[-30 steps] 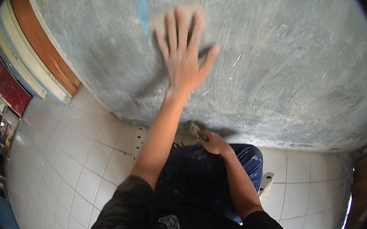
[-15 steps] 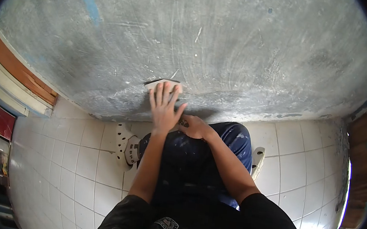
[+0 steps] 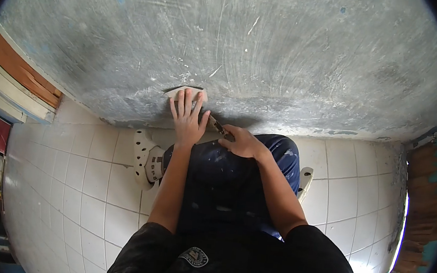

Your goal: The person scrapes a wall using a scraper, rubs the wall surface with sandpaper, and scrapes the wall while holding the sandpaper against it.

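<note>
My left hand (image 3: 188, 123) presses a folded sheet of sandpaper (image 3: 180, 94) against the grey wall (image 3: 291, 53); its fingers lie stretched over the pale backing, and a dark edge shows along the top. Just right of it, my right hand (image 3: 243, 142) is closed around a scraper (image 3: 221, 130) with a worn, stained handle. The scraper points up and left toward the low part of the wall. Its far end is partly lost in shadow near my left thumb, so I cannot tell whether it touches the wall.
My knees in paint-spotted dark trousers (image 3: 281, 159) are close to the wall. White clogs (image 3: 142, 155) stand on the white tiled floor (image 3: 86, 176). A wooden frame (image 3: 21, 66) is at the left, and a worn brown board (image 3: 425, 201) at the right.
My left hand and the sandpaper have shifted slightly left and up. My right hand has turned, and more of the scraper now shows, pointing toward the wall. The view has tilted a little.
</note>
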Tool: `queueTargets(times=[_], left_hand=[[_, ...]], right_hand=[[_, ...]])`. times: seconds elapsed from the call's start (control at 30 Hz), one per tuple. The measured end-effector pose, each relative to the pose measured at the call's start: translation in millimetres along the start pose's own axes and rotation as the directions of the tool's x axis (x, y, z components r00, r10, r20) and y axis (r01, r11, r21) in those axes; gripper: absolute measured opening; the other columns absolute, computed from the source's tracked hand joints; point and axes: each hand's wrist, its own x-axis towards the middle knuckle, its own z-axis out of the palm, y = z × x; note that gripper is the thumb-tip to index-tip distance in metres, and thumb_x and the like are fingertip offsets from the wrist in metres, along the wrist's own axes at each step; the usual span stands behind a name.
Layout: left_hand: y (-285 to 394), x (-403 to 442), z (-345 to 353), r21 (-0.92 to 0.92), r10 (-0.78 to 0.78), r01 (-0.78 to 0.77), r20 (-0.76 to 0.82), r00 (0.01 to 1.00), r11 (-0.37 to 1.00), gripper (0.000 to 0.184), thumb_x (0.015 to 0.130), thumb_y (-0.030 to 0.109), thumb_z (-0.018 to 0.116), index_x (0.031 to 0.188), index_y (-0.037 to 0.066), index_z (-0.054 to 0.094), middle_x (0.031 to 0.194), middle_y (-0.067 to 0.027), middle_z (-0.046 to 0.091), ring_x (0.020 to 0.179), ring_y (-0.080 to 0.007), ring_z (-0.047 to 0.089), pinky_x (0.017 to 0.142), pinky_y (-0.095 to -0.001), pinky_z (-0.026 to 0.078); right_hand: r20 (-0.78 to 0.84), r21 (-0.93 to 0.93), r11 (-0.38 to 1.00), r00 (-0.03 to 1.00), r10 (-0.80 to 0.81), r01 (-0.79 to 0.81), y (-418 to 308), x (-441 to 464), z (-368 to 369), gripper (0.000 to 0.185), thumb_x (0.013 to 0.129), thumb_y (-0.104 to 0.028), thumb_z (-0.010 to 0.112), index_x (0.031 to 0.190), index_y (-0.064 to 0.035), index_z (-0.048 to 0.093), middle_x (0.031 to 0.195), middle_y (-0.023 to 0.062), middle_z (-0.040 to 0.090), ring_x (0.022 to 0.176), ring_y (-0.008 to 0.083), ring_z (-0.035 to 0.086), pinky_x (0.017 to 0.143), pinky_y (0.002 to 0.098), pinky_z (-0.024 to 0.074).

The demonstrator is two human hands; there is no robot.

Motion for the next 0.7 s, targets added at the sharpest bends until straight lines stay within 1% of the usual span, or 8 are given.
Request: queueTargets(times=[0.07, 0.2, 0.3, 0.37, 0.4, 0.43, 0.57, 0.7], left_hand=[[-0.7, -1.1, 0.1, -0.011, 0.000, 0.000, 0.006, 1.000, 1.000, 0.059, 0.096, 0.041, 0.054, 0.147, 0.012, 0.046, 0.158, -0.0184, 0.029, 0.148, -0.0388, 0.021, 0.117, -0.0626, 0.012], [-1.9, -2.6, 2.8, -0.059, -0.007, 0.006, -0.008, 1.000, 0.998, 0.059, 0.096, 0.041, 0.054, 0.148, 0.013, 0.045, 0.159, -0.0177, 0.027, 0.148, -0.0386, 0.020, 0.118, -0.0627, 0.011], [-2.6, -4.1, 3.8, -0.095, -0.011, 0.010, -0.011, 1.000, 0.995, 0.060, 0.096, 0.041, 0.054, 0.149, 0.014, 0.044, 0.160, -0.0170, 0.027, 0.149, -0.0383, 0.018, 0.118, -0.0630, 0.010], [-4.2, -3.4, 4.3, -0.115, -0.012, 0.011, -0.007, 1.000, 0.993, 0.060, 0.096, 0.041, 0.054, 0.149, 0.014, 0.044, 0.160, -0.0166, 0.026, 0.149, -0.0381, 0.018, 0.118, -0.0632, 0.010], [-4.7, -3.4, 4.3, -0.107, 0.006, -0.006, 0.005, 1.000, 0.994, 0.061, 0.096, 0.040, 0.054, 0.148, 0.010, 0.044, 0.160, -0.0192, 0.025, 0.149, -0.0401, 0.016, 0.117, -0.0634, 0.008], [-4.8, -3.5, 4.4, -0.100, 0.024, -0.022, 0.016, 1.000, 0.995, 0.062, 0.097, 0.040, 0.055, 0.148, 0.007, 0.043, 0.160, -0.0218, 0.023, 0.149, -0.0420, 0.014, 0.117, -0.0636, 0.007], [-7.0, -4.2, 7.7, -0.105, 0.013, -0.010, 0.029, 1.000, 0.994, 0.062, 0.097, 0.040, 0.054, 0.148, 0.007, 0.043, 0.160, -0.0216, 0.023, 0.149, -0.0421, 0.014, 0.117, -0.0639, 0.006], [-8.6, -5.6, 12.8, -0.102, 0.018, -0.017, 0.010, 1.000, 0.995, 0.062, 0.097, 0.040, 0.054, 0.149, 0.009, 0.042, 0.161, -0.0204, 0.021, 0.149, -0.0415, 0.014, 0.117, -0.0644, 0.006]], right_hand=[[0.035, 0.021, 0.989, 0.989, -0.145, 0.144, 5.6, -5.1, -0.6, 0.050, 0.087, -0.027, 0.068, 0.129, -0.0032, 0.056, 0.110, 0.0248, 0.066, 0.106, 0.0415, 0.062, 0.091, 0.0454, 0.0483], [0.065, -0.015, 0.988, 0.986, -0.153, 0.155, -1.1, -19.0, -3.9, 0.055, 0.087, -0.021, 0.066, 0.137, -0.0044, 0.049, 0.118, 0.0243, 0.064, 0.108, 0.0404, 0.062, 0.092, 0.0452, 0.0484], [-0.025, -0.007, 0.990, 0.989, -0.144, 0.144, -5.2, -33.1, -1.4, 0.057, 0.087, -0.013, 0.064, 0.141, -0.0048, 0.046, 0.121, 0.0236, 0.062, 0.109, 0.0397, 0.062, 0.095, 0.0454, 0.0477], [-0.065, -0.064, 0.979, 0.978, -0.200, 0.196, -12.5, -45.7, -1.9, 0.064, 0.086, -0.002, 0.064, 0.146, -0.0059, 0.042, 0.119, 0.0209, 0.064, 0.111, 0.0369, 0.062, 0.096, 0.0407, 0.0481], [-0.066, -0.065, 0.980, 0.979, -0.194, 0.190, -17.3, -51.6, 0.4, 0.064, 0.086, -0.002, 0.064, 0.146, -0.0059, 0.042, 0.119, 0.0209, 0.064, 0.111, 0.0369, 0.062, 0.096, 0.0407, 0.0481], [-0.144, -0.097, 0.973, 0.964, -0.224, 0.211, -22.0, -57.9, 2.6, 0.062, 0.084, -0.003, 0.064, 0.143, -0.0058, 0.045, 0.122, 0.0219, 0.063, 0.113, 0.0381, 0.061, 0.099, 0.0426, 0.0465], [-0.291, -0.151, 0.957, 0.914, -0.283, 0.248, -30.2, -73.0, 12.2, 0.056, 0.081, 0.000, 0.064, 0.136, -0.0037, 0.054, 0.128, 0.0227, 0.060, 0.118, 0.0402, 0.057, 0.102, 0.0448, 0.0448], [-0.325, -0.170, 0.968, 0.917, -0.230, 0.183, -53.1, -85.0, 7.5, 0.051, 0.082, 0.004, 0.063, 0.132, -0.0015, 0.057, 0.127, 0.0228, 0.060, 0.119, 0.0369, 0.059, 0.098, 0.0418, 0.0480]])
